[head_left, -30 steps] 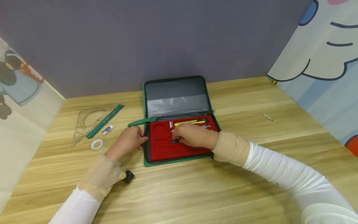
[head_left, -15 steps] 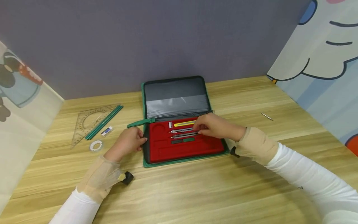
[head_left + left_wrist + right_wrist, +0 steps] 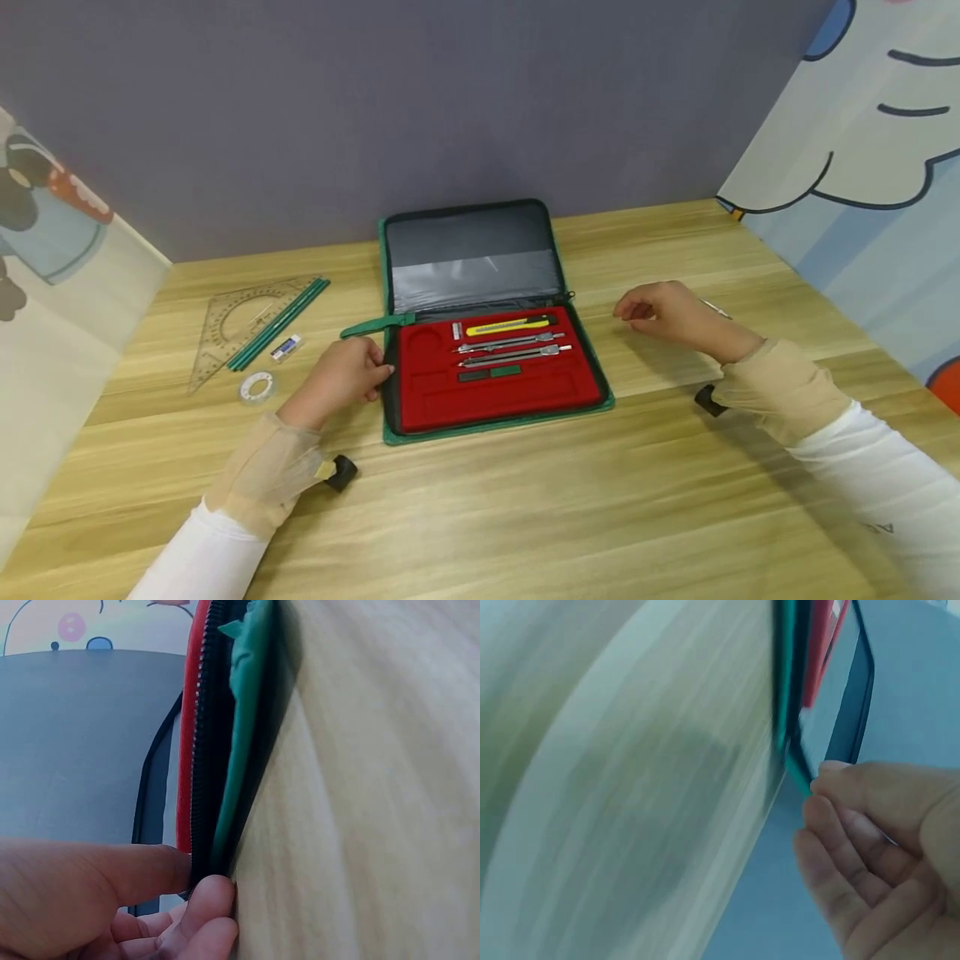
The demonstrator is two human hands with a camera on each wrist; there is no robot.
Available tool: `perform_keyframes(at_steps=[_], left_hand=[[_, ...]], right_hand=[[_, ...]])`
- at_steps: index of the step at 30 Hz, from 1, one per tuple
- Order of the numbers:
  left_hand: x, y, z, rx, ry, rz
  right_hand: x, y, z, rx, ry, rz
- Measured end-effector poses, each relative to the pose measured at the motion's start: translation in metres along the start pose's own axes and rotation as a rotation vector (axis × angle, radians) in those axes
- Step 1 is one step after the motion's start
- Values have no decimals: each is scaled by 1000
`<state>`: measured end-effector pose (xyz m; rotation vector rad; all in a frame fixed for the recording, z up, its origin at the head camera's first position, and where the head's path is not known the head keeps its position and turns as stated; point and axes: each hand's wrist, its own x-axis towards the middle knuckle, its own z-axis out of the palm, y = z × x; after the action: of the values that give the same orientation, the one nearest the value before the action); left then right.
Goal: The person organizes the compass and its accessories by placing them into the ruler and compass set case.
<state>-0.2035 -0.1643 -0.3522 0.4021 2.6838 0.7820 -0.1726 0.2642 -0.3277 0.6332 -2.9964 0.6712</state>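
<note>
An open green zip case (image 3: 498, 425) with a red moulded tray (image 3: 487, 407) lies mid-table, its dark lid tipped back. My left hand (image 3: 339, 377) pinches the case's left edge; in the left wrist view the thumb lies on the zip (image 3: 198, 750) and fingertips sit beneath. The tray holds a yellow cutter knife (image 3: 510, 327), a metal compass (image 3: 506, 343), a similar metal drawing instrument (image 3: 517, 358), a dark and green strip (image 3: 489, 374) and a small pale piece (image 3: 457, 331). To the right of the case, my right hand (image 3: 667, 312) hovers with loosely bent fingers, holding nothing.
Left of the case lie a clear set square (image 3: 219, 321), green pencils (image 3: 279, 325), an eraser (image 3: 287, 347) and a tape roll (image 3: 247, 390). A thin metal piece (image 3: 717, 309) lies behind my right hand. A grey panel (image 3: 465, 117) stands behind the table.
My right hand has left the tray and moved right, past the case, uncovering the metal instruments and the dark and green strip. The left hand has stayed at the case's edge.
</note>
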Motion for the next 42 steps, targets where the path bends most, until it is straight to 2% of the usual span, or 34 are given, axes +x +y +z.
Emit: perform_keyframes(at_steps=[4,7,11,15,22,36,42], left_hand=[[0,1,0,-1,-2,4],[0,1,0,-5,-2,5],[1,0,0,-12,2,5],[1,0,-1,-6,1,4],[2,-1,0,-8,1,4],[1,0,-2,-8,-1,17],[1,0,-1,-12,-7,2]], right_hand=[[-10,21,-9,-26,43,118],[-17,37,-16,-60,105,181],[-24,57,-25,-106,135,258],[-32,75,-31,-119,78,328],[-42,94,-37,-62,-19,477],[-39,96,-33,-59,-74,479],[-37,92,-32,-59,-81,469]])
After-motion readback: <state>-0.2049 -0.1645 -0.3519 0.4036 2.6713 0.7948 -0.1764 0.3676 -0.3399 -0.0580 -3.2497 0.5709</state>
